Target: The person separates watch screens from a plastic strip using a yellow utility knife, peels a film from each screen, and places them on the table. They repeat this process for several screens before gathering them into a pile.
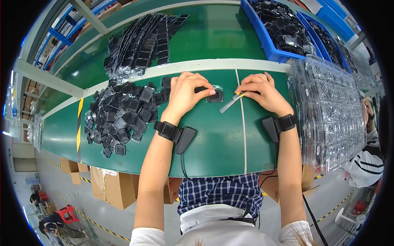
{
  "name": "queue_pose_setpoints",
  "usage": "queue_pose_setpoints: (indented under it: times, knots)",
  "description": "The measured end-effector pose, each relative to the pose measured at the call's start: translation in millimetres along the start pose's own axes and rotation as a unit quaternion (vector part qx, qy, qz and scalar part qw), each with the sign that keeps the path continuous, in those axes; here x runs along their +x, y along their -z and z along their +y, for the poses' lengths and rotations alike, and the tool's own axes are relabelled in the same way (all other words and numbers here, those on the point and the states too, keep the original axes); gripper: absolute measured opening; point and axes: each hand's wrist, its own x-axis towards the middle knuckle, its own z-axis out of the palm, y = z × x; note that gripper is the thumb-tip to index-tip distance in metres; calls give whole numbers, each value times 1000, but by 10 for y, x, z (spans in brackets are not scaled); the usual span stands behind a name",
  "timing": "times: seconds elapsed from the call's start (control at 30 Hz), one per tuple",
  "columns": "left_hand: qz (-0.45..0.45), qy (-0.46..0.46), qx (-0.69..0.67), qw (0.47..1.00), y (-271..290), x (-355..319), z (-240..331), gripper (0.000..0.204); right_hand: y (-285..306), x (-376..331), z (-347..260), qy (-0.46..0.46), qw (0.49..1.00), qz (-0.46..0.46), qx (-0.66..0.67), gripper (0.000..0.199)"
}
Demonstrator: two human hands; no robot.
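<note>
green matting covers the long workbench point(213, 139) i'm looking down on, split by a pale seam running away from me. on my right a tall stack of clear moulded plastic trays point(328, 110) fills the bench edge, and behind it sit blue plastic bins point(262, 37) heaped with dark parts. on my left lies a loose heap of small black square pieces point(119, 115), with a second pile of bagged black strips point(143, 41) further back across the pale divider rail.

my left hand point(186, 94) is curled downward, its fingertips point(209, 93) pressing on the small black square part in a clear wrapper point(215, 96), which lies flat on the mat just left of the seam, between my two hands. my right hand point(262, 92) is closed in a pinch around a thin silver tool with a yellow band point(230, 103), whose lower end slants down toward me, close beside the part (whether its tip meets the wrapper, i can't tell). both wrists carry black strapped sensor units point(180, 137).
</note>
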Motion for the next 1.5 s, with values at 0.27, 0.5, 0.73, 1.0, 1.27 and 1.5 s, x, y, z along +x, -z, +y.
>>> queue_pose_setpoints:
  times: [0.27, 0.5, 0.73, 1.0, 1.27, 1.5]
  knots:
    - [43, -60, -28, 997, 196, -46, -13, 16, 97, 2, 336, 65, 992, 85, 68, 26]
    - [18, -65, 207, 976, -160, -164, 255, 64, 128, 9, 388, 41, 962, 140, 232, 27]
    - [31, 51, 224, 973, -20, -173, -65, 36, 113, 6, 486, 42, 962, 134, 235, 28]
    - [91, 39, 233, 968, 540, -506, -707, 28, 97, 16, 455, 35, 973, 103, 204, 28]
    - [63, 96, 237, 965, 778, -572, -743, 30, 102, -6, 436, 29, 977, 129, 166, 26]
    - [55, 118, 246, 960, 498, 186, -506, 35, 91, -6, 414, 31, 977, 158, 139, 25]
